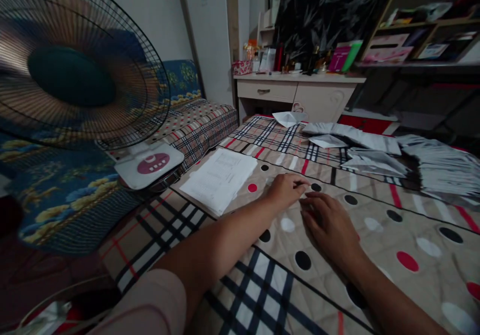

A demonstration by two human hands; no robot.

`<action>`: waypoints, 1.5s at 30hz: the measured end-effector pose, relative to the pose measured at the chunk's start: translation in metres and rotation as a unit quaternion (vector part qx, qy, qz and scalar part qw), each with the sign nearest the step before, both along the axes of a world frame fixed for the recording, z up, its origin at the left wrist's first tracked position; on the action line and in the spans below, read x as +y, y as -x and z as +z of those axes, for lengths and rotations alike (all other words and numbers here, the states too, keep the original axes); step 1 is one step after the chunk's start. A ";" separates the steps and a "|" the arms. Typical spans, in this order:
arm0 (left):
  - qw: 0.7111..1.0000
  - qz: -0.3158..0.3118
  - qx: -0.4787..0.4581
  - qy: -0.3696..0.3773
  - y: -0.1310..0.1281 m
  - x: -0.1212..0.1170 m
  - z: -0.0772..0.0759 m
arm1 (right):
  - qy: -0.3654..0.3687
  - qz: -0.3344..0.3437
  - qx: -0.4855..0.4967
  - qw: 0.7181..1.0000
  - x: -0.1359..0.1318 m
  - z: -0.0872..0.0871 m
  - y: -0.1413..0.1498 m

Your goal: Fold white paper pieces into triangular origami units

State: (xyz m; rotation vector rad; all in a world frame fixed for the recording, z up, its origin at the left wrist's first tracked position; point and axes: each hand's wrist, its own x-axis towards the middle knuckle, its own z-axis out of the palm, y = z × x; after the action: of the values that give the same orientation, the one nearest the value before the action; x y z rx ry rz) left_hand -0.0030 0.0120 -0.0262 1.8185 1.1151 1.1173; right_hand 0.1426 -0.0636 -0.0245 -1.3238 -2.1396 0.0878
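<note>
My left hand rests low over the dotted bedspread, its fingers loosely bent and pointing right. A small gap shows between its thumb and fingers, and I see nothing in it. Close beside it, my right hand lies palm down with its fingers curved and slightly apart, also with nothing visible in it. The fingertips of both hands nearly meet. Left of my left hand lies a stack of printed white paper sheets. Beyond my right hand are folded white paper pieces.
A large fan stands at the left, its base next to the bed. Rows of folded papers lie at the right. One folded paper piece sits at the far edge, near a white dresser crowded with bottles and boxes.
</note>
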 end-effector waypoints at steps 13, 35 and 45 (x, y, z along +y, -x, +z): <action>0.976 -0.088 0.192 -0.049 0.109 -0.064 0.054 | 0.037 0.015 0.073 0.997 -0.002 0.009 -0.003; 0.958 0.031 0.285 0.019 0.251 -0.089 0.050 | 0.040 0.010 0.074 0.996 0.000 0.004 -0.005; 0.970 0.060 0.216 0.095 0.241 -0.091 0.050 | 0.045 0.016 0.091 0.995 -0.001 0.005 -0.005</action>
State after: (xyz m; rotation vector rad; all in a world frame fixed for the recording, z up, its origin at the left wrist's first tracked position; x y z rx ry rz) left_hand -0.2438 -0.0786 0.0233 1.9085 1.5438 0.6594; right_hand 0.1475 -0.0648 -0.0193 -1.2811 -2.0217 0.3100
